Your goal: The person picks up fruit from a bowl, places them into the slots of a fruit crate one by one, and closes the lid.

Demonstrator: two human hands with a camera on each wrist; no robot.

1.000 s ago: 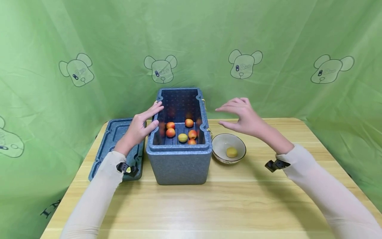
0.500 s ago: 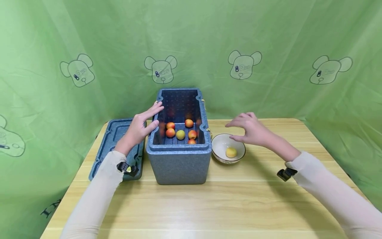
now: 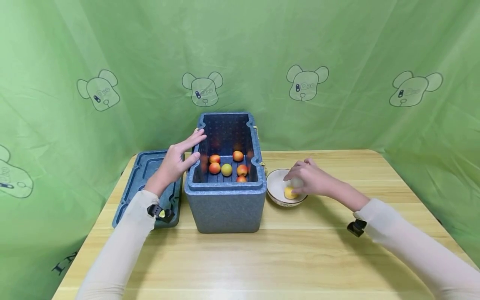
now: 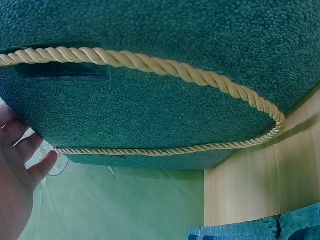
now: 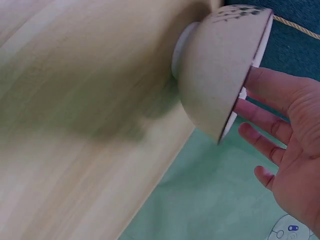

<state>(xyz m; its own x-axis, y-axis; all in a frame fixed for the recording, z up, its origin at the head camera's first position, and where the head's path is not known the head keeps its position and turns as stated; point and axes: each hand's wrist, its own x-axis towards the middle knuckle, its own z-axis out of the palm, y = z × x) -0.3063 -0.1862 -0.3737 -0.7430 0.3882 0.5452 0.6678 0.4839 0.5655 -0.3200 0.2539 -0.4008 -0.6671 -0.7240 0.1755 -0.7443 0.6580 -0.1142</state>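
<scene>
A grey-blue foam box [image 3: 226,210] stands lidless, with several small red-orange, apricot-like fruits [image 3: 214,168] and one yellow-green fruit [image 3: 226,169] on its floor. My left hand [image 3: 175,160] rests on the box's left rim, fingers extended; in the left wrist view its fingertips [image 4: 42,162] lie at the box's edge. To the right of the box is a patterned ceramic bowl [image 3: 275,188] holding one small yellow fruit [image 3: 288,193]. My right hand [image 3: 309,179] reaches into the bowl, thumb and fingertips right at that fruit. The right wrist view shows the digits dipping past the bowl's rim; the fruit is hidden there.
The box's lid [image 3: 144,171] lies flat on the wooden table [image 3: 225,266], left of the box. A twisted yellow rope [image 4: 200,76] hangs along the box's side. A green curtain [image 3: 255,37] with bear-head prints surrounds the table.
My right hand has come down from beside the box's upper right into the bowl. In the box, the yellow-green fruit has rolled slightly left and back. My left hand stays on the rim.
</scene>
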